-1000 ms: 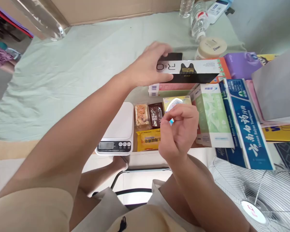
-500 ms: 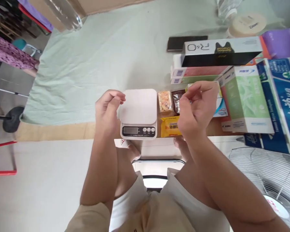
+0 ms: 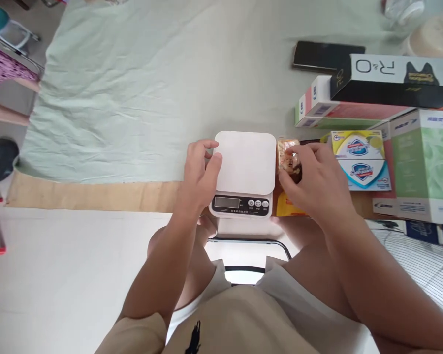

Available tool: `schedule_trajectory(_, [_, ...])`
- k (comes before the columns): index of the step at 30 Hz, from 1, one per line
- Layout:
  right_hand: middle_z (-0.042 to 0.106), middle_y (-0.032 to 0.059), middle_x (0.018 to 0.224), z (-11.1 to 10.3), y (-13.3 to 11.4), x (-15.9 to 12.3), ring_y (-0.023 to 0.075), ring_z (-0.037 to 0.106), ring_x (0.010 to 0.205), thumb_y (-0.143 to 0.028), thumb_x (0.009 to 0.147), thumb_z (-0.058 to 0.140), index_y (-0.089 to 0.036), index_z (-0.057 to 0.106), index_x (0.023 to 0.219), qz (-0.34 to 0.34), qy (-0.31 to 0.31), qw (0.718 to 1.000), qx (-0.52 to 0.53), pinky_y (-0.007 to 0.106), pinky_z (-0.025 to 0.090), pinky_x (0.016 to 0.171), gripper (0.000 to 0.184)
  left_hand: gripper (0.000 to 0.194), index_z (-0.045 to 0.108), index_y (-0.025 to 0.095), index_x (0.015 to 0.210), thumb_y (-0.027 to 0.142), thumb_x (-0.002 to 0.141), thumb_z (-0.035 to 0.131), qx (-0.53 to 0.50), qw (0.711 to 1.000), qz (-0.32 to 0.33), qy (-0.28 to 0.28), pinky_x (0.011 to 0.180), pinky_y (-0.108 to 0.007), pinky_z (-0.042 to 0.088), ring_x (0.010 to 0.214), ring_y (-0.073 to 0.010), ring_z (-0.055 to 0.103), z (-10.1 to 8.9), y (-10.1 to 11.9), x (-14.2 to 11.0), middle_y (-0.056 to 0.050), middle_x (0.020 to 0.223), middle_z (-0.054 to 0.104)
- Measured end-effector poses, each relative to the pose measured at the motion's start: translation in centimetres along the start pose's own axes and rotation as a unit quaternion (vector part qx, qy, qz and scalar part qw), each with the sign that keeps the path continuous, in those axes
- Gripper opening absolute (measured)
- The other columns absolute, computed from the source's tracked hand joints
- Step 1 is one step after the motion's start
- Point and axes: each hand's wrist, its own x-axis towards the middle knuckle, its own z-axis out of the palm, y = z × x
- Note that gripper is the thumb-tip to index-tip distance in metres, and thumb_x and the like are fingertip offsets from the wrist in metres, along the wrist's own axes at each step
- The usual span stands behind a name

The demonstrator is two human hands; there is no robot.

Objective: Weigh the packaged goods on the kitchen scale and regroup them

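Note:
A white kitchen scale (image 3: 245, 162) stands at the table's front edge, its display and buttons facing me. At its left rim is my left hand (image 3: 200, 172), thumb and fingers apart and nothing between them. Just right of the scale lies a snack in a clear wrapper (image 3: 287, 146). My right hand (image 3: 319, 179) is on it, thumb and fingertips gripping its near and far parts. A yellow packet (image 3: 288, 205) is partly covered by that hand, and a brown packet behind it is almost hidden.
Two soap boxes (image 3: 358, 147) sit right of my right hand. Beyond them are a green box (image 3: 417, 162), a black-and-white box (image 3: 391, 81) and a phone (image 3: 327, 55). A fan (image 3: 409, 255) stands below right. A person's arm or leg (image 3: 7, 113) shows at far left.
My right hand has come down from above the packets onto the wrapped snack. The left hand stays by the scale's left rim, with its fingers a little wider apart. The view has shifted left.

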Motion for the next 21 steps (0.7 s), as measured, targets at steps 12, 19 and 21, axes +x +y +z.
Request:
schedule_trajectory(12, [0.062,0.0135,0.126,0.16,-0.05,0.11,0.0293,0.064,0.096,-0.037,0.076,0.078,-0.028,0.066,0.124,0.041,-0.022,0.999,-0.001,0.046,0.055,0.078,0.050,0.026,0.055,0.027,0.125,0.044,0.106,0.049,0.020,1.000,0.015,0.018,0.106,-0.046,0.052,0.113,-0.0260,0.062,0.32,-0.07,-0.17,-0.011,0.133,0.057])
schedule_trajectory(19, [0.062,0.0144,0.125,0.66,0.06,0.21,0.0287,0.064,0.093,-0.035,0.073,0.078,-0.027,0.065,0.127,0.048,-0.003,0.999,0.005,0.046,0.054,0.075,0.056,0.026,0.056,0.027,0.123,0.042,0.102,0.051,0.039,0.994,0.090,0.048,0.109,-0.048,0.051,0.125,-0.0298,0.061,0.31,0.15,-0.06,-0.012,0.131,0.061])
schedule_trajectory(21, [0.061,0.0148,0.126,0.55,-0.11,0.30,0.0286,0.065,0.093,-0.034,0.072,0.077,-0.027,0.064,0.128,0.056,-0.004,0.998,0.004,0.046,0.054,0.076,0.058,0.030,0.057,0.025,0.124,0.041,0.099,0.053,0.056,0.984,0.165,0.030,0.110,-0.050,0.050,0.126,-0.0317,0.061,0.32,0.33,-0.16,-0.014,0.131,0.062])
